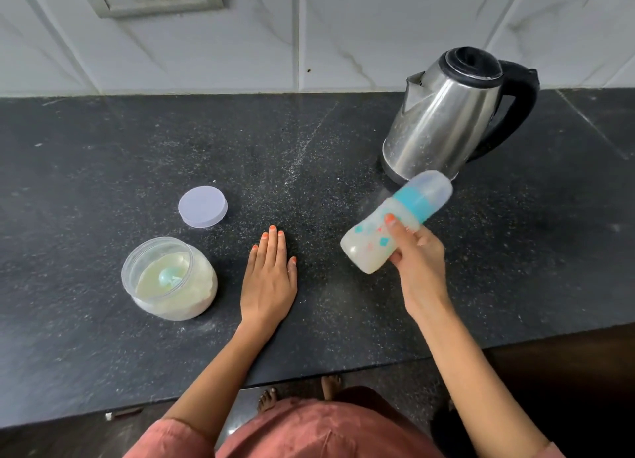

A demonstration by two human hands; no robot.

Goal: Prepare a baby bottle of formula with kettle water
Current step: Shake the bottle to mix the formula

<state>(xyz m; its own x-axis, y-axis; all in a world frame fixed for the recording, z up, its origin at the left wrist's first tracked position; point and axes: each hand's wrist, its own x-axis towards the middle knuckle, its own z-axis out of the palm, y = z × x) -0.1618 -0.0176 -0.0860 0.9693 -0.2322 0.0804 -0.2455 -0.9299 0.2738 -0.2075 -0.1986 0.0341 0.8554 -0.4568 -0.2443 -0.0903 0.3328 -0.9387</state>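
Your right grip [419, 254] clamps the tilted bottle [364, 246]; your left grip [269, 275] lies flat, fingers straight, on the worktop [309, 141].

The person wears a loose terracotta-pink garment [309, 430] with short sleeves [171, 437] that leave the forearms bare. Orange polish coats the nails on the fingers [273, 244] of the left hand [269, 278] and right hand [421, 261]. At 6 o'clock, two bare feet [268, 399] show.

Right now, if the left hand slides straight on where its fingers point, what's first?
Likely the tiled wall: the left hand points across bare countertop, between lid and kettle.
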